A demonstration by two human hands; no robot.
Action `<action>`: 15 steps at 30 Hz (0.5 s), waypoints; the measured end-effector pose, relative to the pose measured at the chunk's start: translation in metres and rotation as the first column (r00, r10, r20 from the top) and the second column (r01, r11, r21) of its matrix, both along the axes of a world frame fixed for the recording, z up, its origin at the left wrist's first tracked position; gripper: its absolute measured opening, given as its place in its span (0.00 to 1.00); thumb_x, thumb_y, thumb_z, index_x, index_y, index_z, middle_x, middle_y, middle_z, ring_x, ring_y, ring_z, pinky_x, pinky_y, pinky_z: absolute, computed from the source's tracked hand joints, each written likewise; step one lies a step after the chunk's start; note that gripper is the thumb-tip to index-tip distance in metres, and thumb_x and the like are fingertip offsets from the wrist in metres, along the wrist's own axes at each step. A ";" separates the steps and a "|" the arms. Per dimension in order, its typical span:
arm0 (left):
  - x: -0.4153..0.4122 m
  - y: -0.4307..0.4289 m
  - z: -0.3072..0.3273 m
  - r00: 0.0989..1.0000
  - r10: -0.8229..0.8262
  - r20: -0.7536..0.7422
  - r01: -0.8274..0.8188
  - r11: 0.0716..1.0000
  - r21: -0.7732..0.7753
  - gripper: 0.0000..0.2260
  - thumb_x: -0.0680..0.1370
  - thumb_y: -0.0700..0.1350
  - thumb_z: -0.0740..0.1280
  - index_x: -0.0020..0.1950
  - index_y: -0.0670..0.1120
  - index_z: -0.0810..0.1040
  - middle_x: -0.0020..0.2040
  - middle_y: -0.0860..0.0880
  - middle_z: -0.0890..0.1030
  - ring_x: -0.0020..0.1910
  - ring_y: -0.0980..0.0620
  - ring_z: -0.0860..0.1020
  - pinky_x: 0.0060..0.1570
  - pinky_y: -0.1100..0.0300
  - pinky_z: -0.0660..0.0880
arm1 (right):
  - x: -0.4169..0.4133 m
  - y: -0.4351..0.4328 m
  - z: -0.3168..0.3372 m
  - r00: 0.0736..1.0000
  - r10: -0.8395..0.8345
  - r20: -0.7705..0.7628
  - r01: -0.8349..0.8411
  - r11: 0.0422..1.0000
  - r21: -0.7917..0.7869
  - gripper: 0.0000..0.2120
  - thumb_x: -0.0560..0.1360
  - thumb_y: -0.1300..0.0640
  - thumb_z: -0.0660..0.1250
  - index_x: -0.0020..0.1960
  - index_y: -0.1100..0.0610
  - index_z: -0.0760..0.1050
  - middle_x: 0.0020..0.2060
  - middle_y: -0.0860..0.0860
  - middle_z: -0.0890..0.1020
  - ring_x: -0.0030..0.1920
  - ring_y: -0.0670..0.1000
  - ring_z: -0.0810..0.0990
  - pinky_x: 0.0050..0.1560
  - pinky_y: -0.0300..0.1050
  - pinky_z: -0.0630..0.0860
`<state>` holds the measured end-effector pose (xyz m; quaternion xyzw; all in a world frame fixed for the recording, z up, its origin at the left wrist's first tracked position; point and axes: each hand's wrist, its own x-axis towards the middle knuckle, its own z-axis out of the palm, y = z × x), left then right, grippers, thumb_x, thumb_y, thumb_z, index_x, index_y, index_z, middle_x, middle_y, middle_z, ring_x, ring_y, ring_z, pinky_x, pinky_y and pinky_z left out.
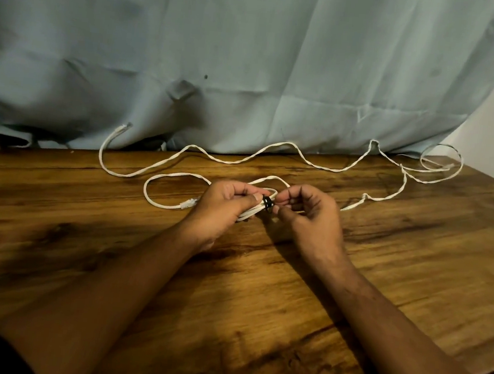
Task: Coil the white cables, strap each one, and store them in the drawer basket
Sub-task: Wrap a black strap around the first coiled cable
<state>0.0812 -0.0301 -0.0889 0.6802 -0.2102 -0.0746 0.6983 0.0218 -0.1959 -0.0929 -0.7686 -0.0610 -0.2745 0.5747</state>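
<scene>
Nearest the camera, two bare forearms reach across the wooden table. The left hand is closed around a short folded bundle of white flat cable, thumb pressed on top. The right hand pinches narrowly at a black strap wrapped round the bundle's middle; whether the strap is fastened cannot be told. A loop of that cable lies loose on the table to the left, its plug end just beside the left hand. Further back, a long white cable runs uncoiled in waves along the table's far edge, one plug raised at the left and a small loop at the far right corner. A pale blue curtain hangs behind. No drawer basket is in view. Assessment: strapping appears under way on a bundle only partly gathered. Risks: the strap may close with the left loop outside it, leaving slack; release of the left hand's hold before fastening would let the folds spring open; the far cable's kinks may resist coiling.
</scene>
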 end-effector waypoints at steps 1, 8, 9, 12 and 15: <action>0.000 0.000 0.000 1.000 0.003 -0.002 -0.003 1.000 0.003 0.09 0.81 0.37 0.67 0.56 0.44 0.85 0.44 0.54 0.87 0.40 0.63 0.82 0.39 0.71 0.75 | 0.001 0.000 -0.001 1.000 -0.006 0.009 0.006 1.000 -0.012 0.13 0.73 0.73 0.73 0.44 0.55 0.82 0.38 0.53 0.86 0.40 0.51 0.82 0.44 0.52 0.82; -0.002 0.001 0.002 1.000 0.022 0.000 -0.022 1.000 0.021 0.09 0.81 0.38 0.67 0.57 0.44 0.86 0.43 0.54 0.87 0.39 0.64 0.82 0.38 0.72 0.74 | 0.001 0.000 -0.003 0.997 -0.013 0.078 0.021 0.994 -0.105 0.11 0.73 0.69 0.74 0.46 0.54 0.84 0.41 0.48 0.87 0.44 0.50 0.85 0.48 0.48 0.82; -0.003 0.001 0.002 1.000 0.025 0.002 -0.025 0.999 0.022 0.09 0.81 0.38 0.67 0.57 0.44 0.86 0.43 0.55 0.87 0.38 0.64 0.81 0.36 0.73 0.73 | 0.001 0.000 -0.003 0.997 0.002 0.079 0.007 0.994 -0.112 0.11 0.73 0.69 0.74 0.47 0.54 0.84 0.42 0.48 0.87 0.44 0.50 0.85 0.49 0.48 0.82; -0.006 0.002 0.005 0.999 0.043 -0.012 -0.043 0.999 0.021 0.09 0.81 0.38 0.67 0.57 0.43 0.85 0.40 0.55 0.86 0.35 0.66 0.81 0.32 0.74 0.71 | 0.000 -0.003 -0.003 0.997 0.034 0.076 -0.022 0.988 -0.153 0.11 0.73 0.66 0.76 0.53 0.53 0.85 0.46 0.47 0.88 0.47 0.50 0.86 0.52 0.51 0.83; -0.006 0.002 0.006 0.998 0.051 -0.021 -0.050 0.998 0.032 0.09 0.81 0.38 0.67 0.57 0.43 0.85 0.39 0.54 0.86 0.34 0.66 0.80 0.31 0.74 0.70 | -0.001 -0.003 -0.001 0.995 0.019 0.103 0.005 0.975 -0.224 0.13 0.73 0.65 0.76 0.55 0.52 0.86 0.47 0.46 0.87 0.47 0.48 0.85 0.51 0.48 0.83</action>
